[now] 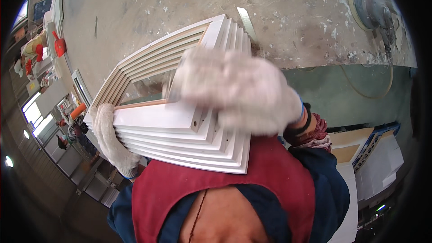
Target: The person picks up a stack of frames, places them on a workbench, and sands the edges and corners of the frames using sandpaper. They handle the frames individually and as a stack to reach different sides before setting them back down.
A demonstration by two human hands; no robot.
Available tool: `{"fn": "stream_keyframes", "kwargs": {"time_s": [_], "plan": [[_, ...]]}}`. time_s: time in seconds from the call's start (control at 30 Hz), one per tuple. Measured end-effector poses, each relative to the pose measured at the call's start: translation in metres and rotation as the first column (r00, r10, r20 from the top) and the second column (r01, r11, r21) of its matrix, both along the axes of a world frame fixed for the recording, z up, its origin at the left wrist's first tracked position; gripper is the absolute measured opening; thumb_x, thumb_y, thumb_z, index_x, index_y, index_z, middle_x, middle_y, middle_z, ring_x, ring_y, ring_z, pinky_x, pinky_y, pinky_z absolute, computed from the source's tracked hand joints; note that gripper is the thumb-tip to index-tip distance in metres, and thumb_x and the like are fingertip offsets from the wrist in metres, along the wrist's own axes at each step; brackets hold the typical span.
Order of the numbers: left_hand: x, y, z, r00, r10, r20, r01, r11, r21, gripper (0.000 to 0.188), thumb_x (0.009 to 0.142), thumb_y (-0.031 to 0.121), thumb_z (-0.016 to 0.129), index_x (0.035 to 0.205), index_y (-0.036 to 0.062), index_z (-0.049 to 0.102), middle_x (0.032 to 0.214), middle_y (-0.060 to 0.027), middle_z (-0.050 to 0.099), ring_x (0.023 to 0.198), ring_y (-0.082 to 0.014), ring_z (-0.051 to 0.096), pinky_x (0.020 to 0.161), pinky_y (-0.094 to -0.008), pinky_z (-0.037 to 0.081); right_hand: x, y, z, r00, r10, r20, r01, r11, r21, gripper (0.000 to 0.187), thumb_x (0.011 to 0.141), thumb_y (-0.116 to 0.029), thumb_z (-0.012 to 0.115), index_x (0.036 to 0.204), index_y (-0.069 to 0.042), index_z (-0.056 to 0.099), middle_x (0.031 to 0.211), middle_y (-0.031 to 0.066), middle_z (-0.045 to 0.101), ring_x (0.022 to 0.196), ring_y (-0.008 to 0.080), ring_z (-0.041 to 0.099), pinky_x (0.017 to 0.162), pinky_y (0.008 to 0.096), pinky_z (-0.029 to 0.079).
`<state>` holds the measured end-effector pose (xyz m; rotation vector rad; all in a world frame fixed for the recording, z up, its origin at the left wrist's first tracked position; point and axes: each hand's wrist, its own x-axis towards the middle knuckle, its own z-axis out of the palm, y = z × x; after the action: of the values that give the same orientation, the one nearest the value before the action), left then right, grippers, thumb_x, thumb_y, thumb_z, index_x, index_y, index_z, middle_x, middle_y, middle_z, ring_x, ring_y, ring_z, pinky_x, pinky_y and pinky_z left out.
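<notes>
A stack of white frames (pixel 155 119) leans on the worktable's edge against my red apron (pixel 279 171). Their stepped edges show toward me, and small dark holes mark the near right corner of the top one. My left hand (pixel 110 139), in a white knitted glove, is closed around the stack's left end. Above the right side of the frames, my right hand (pixel 238 90) is smeared by motion. It wears a thick whitish glove, and whether it holds anything is hidden. The glove covers part of the top frame's right side.
A round disc sander (pixel 366 9) with a hose (pixel 375 96) lies at the far right of the paint-spotted worktable (pixel 180 0). Beyond the frames is a pale flat strip (pixel 245 21). A red scoop-like tool (pixel 59 45) sits at the left edge.
</notes>
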<state>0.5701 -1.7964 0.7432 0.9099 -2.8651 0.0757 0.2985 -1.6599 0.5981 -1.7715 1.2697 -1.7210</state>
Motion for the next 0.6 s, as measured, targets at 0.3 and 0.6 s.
{"fn": "stream_keyframes", "kwargs": {"time_s": [0.3, 0.6], "plan": [[-0.002, -0.002, -0.004, 0.998, -0.009, -0.055, 0.01, 1.0, 0.009, 0.069, 0.078, 0.03, 0.075, 0.135, -0.0021, 0.054, 0.128, -0.0192, 0.062, 0.126, -0.0387, 0.056, 0.118, -0.0571, 0.031, -0.009, -0.009, 0.001, 0.978, -0.169, -0.12, 0.164, 0.985, -0.053, 0.043, 0.1, -0.031, 0.053, 0.135, -0.006, 0.061, 0.133, 0.0172, 0.063, 0.127, 0.0333, 0.058, 0.106, 0.0414, 0.048], [0.0, 0.0, -0.003, 0.999, 0.029, -0.039, -0.03, 1.0, -0.005, 0.068, 0.076, 0.03, 0.076, 0.134, -0.0012, 0.057, 0.128, -0.0189, 0.062, 0.128, -0.0377, 0.055, 0.117, -0.0549, 0.033, -0.016, -0.021, -0.05, 0.945, -0.291, 0.151, 0.236, 0.923, 0.303, 0.049, 0.102, -0.039, 0.051, 0.133, -0.002, 0.062, 0.129, 0.0209, 0.064, 0.124, 0.0352, 0.06, 0.104, 0.0421, 0.05]]}}
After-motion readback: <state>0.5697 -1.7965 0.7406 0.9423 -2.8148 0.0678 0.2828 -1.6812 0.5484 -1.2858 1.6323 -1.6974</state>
